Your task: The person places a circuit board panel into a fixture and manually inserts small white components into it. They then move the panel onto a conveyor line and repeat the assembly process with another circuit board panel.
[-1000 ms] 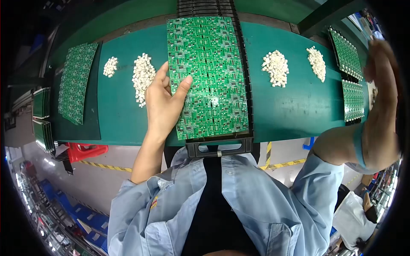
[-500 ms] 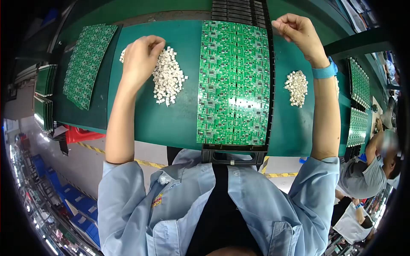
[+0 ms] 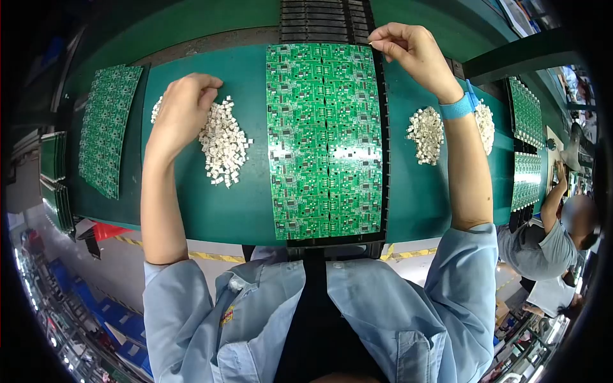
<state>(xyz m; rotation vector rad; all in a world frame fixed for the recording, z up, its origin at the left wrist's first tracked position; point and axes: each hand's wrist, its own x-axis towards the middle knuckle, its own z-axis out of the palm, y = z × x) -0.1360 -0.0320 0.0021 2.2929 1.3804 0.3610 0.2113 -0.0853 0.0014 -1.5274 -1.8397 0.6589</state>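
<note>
A panel of green circuit boards (image 3: 325,140) lies in front of me in a black frame. My right hand (image 3: 412,56) is at the panel's far right corner, thumb and forefinger pinched on a small white connector (image 3: 371,43), of which only a pale tip shows. On the left, my left hand (image 3: 182,108) hovers at the upper edge of a pile of small white connectors (image 3: 225,143). Its fingers are drawn together over the thumb; whatever they hold is hidden.
Another connector pile (image 3: 426,135) lies right of the panel, and one more (image 3: 484,124) is beyond my wrist. A green board panel (image 3: 108,131) leans at the left. Black rails (image 3: 325,19) run behind the panel. A co-worker (image 3: 543,246) sits at the far right.
The camera view has shifted, so the table appears further left and lower. My right hand has come to the panel's far right corner. My left hand stays by its pile.
</note>
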